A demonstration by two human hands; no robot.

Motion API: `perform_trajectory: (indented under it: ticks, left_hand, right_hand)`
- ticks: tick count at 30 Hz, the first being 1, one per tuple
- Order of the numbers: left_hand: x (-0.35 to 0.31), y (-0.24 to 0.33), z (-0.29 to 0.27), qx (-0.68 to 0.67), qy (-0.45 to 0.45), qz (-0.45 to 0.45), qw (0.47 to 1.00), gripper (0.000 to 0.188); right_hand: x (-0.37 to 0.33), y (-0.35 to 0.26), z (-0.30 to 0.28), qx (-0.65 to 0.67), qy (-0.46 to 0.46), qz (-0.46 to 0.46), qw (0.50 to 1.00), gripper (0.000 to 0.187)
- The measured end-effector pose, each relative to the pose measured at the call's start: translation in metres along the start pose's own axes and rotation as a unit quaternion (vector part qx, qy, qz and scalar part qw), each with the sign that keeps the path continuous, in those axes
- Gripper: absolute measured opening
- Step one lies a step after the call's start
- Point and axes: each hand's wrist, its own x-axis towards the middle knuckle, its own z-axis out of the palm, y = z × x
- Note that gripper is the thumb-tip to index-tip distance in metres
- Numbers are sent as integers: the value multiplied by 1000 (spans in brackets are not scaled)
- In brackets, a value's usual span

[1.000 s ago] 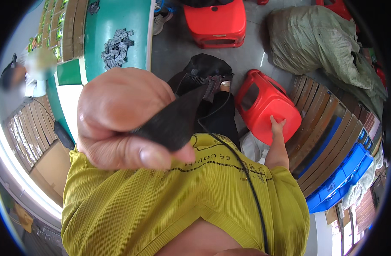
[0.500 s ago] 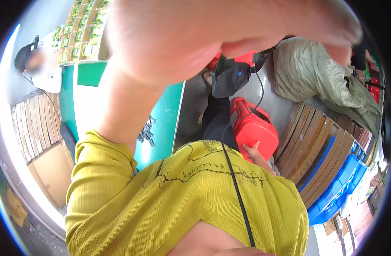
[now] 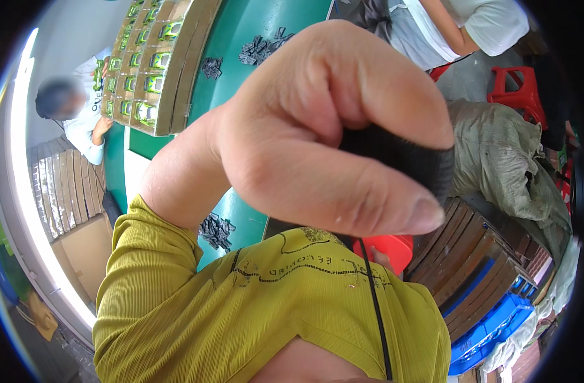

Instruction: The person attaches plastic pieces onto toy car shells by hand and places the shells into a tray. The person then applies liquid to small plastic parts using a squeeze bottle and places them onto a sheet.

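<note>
My left hand (image 3: 330, 134) is raised large and close in front of me, its arm coming from the yellow-green sleeve. The thumb and fingers curl round a black thing with a ribbed edge (image 3: 435, 169), and most of it is hidden by the hand. A thin black cable (image 3: 378, 306) runs down over my shirt. Low on the right, a small part of my right hand (image 3: 380, 256) shows at a red plastic stool (image 3: 399, 250). Its fingers are mostly hidden.
A green table (image 3: 247, 210) carries piles of small black pieces (image 3: 216, 231) and a cardboard tray (image 3: 191, 76) of green parts. One person (image 3: 81, 102) sits at the tray; another (image 3: 489, 25) is at the upper right. A sack (image 3: 489, 147), stacked boards (image 3: 464, 262) and a blue crate (image 3: 496, 325) stand right.
My left hand has come lower and closed round the black ribbed thing. The view has shifted, showing more of the table and the person at upper right. My right hand is now mostly covered.
</note>
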Motion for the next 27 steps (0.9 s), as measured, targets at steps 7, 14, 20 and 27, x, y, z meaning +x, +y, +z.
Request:
perform_trajectory:
  ticks: [7, 14, 20, 27]
  left_hand:
    - [-13, -44, -40, 133, 54, -1, 990, 33]
    - [-40, -60, -76, 64, 121, -68, 988, 30]
    - [-47, -71, -100, 230, 83, -12, 970, 29]
    - [-67, -75, -99, 199, 258, -125, 937, 19]
  right_hand:
    - [25, 54, 1, 54, -18, 97, 994, 80]
    - [44, 41, 16, 18, -40, 58, 997, 55]
    - [9, -22, 7, -101, -6, 21, 995, 51]
    - [9, 7, -41, -278, 35, -11, 960, 48]
